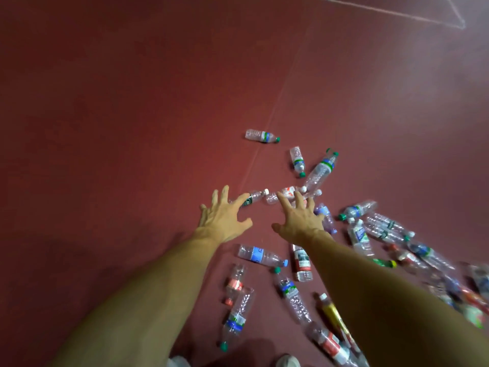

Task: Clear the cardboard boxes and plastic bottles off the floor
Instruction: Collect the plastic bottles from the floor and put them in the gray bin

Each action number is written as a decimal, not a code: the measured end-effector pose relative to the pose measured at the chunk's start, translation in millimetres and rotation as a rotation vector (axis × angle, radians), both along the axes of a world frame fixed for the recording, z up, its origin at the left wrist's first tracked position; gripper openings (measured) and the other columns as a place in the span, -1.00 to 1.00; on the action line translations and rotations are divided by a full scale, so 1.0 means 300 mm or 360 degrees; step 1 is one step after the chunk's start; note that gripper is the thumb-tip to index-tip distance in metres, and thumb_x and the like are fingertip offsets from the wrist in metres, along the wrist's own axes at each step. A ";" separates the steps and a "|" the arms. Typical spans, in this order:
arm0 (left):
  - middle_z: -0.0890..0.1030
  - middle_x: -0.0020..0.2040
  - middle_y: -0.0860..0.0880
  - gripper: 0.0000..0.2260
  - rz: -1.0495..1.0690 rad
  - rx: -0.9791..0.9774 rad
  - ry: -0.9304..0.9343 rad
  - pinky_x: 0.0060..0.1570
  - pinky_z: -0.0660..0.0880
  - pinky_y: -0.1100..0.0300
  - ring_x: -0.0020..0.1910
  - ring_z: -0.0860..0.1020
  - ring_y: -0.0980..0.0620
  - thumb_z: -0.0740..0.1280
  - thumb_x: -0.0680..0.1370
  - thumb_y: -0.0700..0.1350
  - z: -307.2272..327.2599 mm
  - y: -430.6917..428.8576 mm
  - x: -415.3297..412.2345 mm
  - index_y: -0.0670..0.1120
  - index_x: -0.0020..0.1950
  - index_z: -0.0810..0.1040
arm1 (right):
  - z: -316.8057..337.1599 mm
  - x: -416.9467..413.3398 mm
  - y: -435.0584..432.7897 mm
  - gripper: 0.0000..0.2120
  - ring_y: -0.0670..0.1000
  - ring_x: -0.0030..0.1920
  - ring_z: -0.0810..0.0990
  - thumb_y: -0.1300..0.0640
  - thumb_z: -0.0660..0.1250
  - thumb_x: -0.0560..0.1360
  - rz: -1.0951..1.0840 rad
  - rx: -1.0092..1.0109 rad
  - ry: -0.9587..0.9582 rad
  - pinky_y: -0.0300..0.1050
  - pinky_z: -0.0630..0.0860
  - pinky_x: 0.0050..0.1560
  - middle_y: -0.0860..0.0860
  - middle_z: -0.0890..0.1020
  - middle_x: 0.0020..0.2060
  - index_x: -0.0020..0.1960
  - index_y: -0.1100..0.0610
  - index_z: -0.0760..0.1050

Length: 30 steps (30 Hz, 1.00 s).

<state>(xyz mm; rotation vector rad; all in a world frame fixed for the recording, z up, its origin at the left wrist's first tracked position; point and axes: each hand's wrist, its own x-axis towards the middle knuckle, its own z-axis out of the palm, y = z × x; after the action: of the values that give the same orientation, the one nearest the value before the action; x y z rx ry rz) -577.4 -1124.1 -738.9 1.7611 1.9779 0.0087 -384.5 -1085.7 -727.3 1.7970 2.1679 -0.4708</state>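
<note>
Several empty plastic bottles lie scattered on the dark red floor. My left hand is stretched forward with fingers spread, just short of a clear bottle with a dark green label. My right hand is also spread open, hovering over a crumpled bottle with a red and white label and beside a purple-tinted bottle. Neither hand holds anything. A bottle with a green cap lies farthest away. No cardboard box is in view.
More bottles pile up at the right edge and below my arms, among them a blue-label bottle and a yellow one. A thin seam crosses the floor. White lines mark the far right corner.
</note>
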 end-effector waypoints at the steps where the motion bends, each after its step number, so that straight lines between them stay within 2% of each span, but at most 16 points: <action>1: -0.11 0.64 -0.11 -0.35 -0.0007 -0.0018 0.0012 0.47 0.06 -0.35 0.60 -0.11 -0.21 0.27 0.54 0.21 -0.115 0.001 0.013 0.29 0.57 0.06 | -0.114 0.017 -0.002 -0.15 0.29 0.56 -0.07 -0.21 0.32 0.52 0.0002 -0.0023 -0.0007 0.40 0.22 0.38 0.06 -0.11 0.60 0.61 -0.20 -0.14; 8: -0.15 0.64 -0.10 -0.34 -0.0076 -0.0078 0.0037 0.48 0.04 -0.34 0.61 -0.14 -0.19 0.27 0.54 0.21 -0.861 -0.009 0.121 0.32 0.57 0.03 | -0.874 0.080 -0.029 -0.17 0.29 0.57 -0.08 -0.24 0.29 0.54 0.0016 -0.0096 -0.0021 0.38 0.17 0.42 0.04 -0.11 0.61 0.60 -0.22 -0.16; 13: -0.17 0.64 -0.07 -0.31 -0.0084 -0.0075 0.0043 0.48 0.05 -0.30 0.61 -0.15 -0.17 0.29 0.52 0.22 -1.185 -0.013 0.137 0.34 0.57 0.01 | -1.187 0.084 -0.005 -0.20 0.29 0.57 -0.07 -0.24 0.26 0.55 0.0046 -0.0027 0.0011 0.38 0.18 0.44 0.04 -0.11 0.61 0.60 -0.22 -0.16; 20: -0.18 0.64 -0.07 -0.26 -0.0143 -0.0266 0.0079 0.47 0.15 -0.23 0.61 -0.02 -0.19 0.30 0.51 0.28 -1.394 -0.114 0.147 0.33 0.58 -0.03 | -1.395 0.179 -0.062 -0.15 0.27 0.58 -0.10 -0.37 0.23 0.51 0.0007 -0.0137 -0.0064 0.43 0.13 0.43 0.02 -0.14 0.62 0.60 -0.25 -0.20; 25: -0.05 0.65 -0.09 -0.24 -0.0142 -0.0351 0.0084 0.47 0.21 -0.15 0.56 0.19 -0.19 0.29 0.50 0.35 -1.450 -0.131 0.152 0.36 0.57 -0.08 | -1.447 0.173 -0.068 -0.14 0.26 0.59 -0.13 -0.35 0.26 0.51 -0.0058 -0.0202 -0.0009 0.46 0.13 0.41 0.01 -0.17 0.62 0.60 -0.26 -0.21; 30: -0.04 0.65 -0.07 -0.18 -0.0168 -0.0396 0.0081 0.44 0.25 -0.13 0.55 0.22 -0.16 0.31 0.46 0.40 -1.480 -0.159 0.167 0.35 0.58 -0.10 | -1.491 0.116 -0.098 -0.14 0.26 0.59 -0.21 -0.31 0.27 0.53 -0.0003 -0.0259 0.0029 0.48 0.12 0.41 0.02 -0.22 0.61 0.61 -0.22 -0.20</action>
<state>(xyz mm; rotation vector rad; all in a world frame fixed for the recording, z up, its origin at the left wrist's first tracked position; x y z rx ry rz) -527.4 -1171.8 -1182.9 1.7135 1.8285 -0.3066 -349.8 -1115.1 -1174.6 1.7142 2.0743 -0.6461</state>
